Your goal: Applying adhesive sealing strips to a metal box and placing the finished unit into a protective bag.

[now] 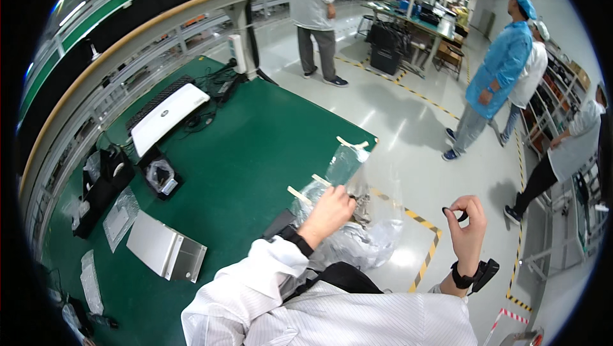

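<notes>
My left hand [330,213] is over the right edge of the green table [249,148], beside a clear plastic bag [373,240] that hangs there. Its fingers are curled together, with a dark bit at the tips too small to name. Strips of pale tape hold the bag to the tabletop, and crumpled greyish scraps [361,210] show inside. Out to the right, above the floor, my right hand [469,221] pinches a small black curved strip [446,212] between thumb and fingers. Both wrists wear black bands.
A white metal box [156,247] lies on the table's left, near black bins [102,183] and bubble wrap [119,217]. Farther back are a white laptop [167,116] and a black keyboard [156,103]. Several people stand around; one wears a blue gown [501,65].
</notes>
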Motion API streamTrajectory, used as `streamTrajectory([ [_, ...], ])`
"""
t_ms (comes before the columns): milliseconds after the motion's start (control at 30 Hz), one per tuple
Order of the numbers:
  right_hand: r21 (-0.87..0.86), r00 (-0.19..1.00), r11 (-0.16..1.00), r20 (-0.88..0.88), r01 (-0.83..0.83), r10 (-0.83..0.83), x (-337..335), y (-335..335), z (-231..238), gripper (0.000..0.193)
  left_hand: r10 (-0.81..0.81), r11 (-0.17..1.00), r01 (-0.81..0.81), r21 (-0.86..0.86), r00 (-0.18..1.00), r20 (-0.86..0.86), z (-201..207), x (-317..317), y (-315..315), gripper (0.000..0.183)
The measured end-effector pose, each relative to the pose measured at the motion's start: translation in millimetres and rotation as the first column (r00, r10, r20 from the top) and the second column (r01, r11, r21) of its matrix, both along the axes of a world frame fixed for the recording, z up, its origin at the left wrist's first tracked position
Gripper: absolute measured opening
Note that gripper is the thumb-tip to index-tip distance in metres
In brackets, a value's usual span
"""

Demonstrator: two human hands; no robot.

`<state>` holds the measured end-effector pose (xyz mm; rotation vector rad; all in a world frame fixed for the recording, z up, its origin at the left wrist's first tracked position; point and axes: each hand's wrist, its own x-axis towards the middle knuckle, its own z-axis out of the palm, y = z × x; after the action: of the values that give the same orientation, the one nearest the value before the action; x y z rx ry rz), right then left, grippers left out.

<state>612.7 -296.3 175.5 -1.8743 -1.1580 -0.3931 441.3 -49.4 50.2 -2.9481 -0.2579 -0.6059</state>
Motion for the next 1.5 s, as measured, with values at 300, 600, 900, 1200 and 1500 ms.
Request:
streamTrajectory([
  [300, -0.046, 0.907, 0.909, -0.101, -0.414, 0.408, -32, 81, -34, 0.025, 0.033, 0.904, -0.002, -0.428, 0.997, 0.063, -1, -28, -17, 0.023],
  [600, 0.251, 0.393, 0.504, -0.385, -0.826, 0.835, -157, 201, 15, 0.015, 0.379, 0.215, 0.51, -0.833, 0.742, 0.553, 104, -174, -3, 0.049],
  [900, 0.136, 0.222, 0.28, -0.335, -0.95, 0.916, -261, 243, 32, 0.015, 0.666, 0.245, 0.438, -0.865, 0.572, 0.479, 114, -280, -15, 0.018],
  [1200, 0.071, 0.298, 0.312, -0.165, -0.947, 0.94, -291, 246, 35, 0.038, 0.818, 0.284, 0.163, -0.945, 0.473, 0.328, 118, -315, -25, 0.012],
  [1500, -0.067, 0.109, 0.09, -0.42, -0.994, 0.901, -283, 261, 30, 0.021, 0.781, 0.424, -0.009, -0.905, 0.51, 0.361, 124, -310, -32, 0.009],
])
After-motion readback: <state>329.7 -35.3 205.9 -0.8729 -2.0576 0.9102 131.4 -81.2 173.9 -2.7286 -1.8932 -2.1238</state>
